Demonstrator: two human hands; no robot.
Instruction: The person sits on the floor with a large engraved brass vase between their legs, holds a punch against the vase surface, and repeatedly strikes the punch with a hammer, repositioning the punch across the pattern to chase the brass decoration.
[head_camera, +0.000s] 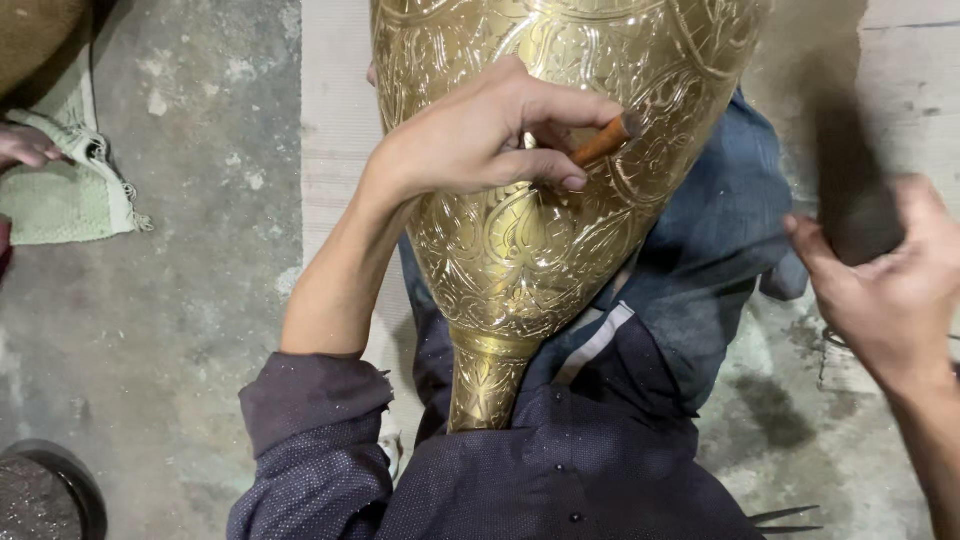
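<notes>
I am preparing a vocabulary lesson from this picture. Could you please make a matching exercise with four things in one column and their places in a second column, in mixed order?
Things:
1. brass vase
2. punch
3. green cloth
4. dark bowl

Places:
A. bottom left corner of the picture
B. on the floor at the left edge
C. across the person's lap, narrow neck toward the body
D. between the fingers of the left hand, tip on the metal

Pairs: 1-C, 2-D, 3-B, 4-A

The right hand is blurred, and what it holds cannot be told.
</notes>
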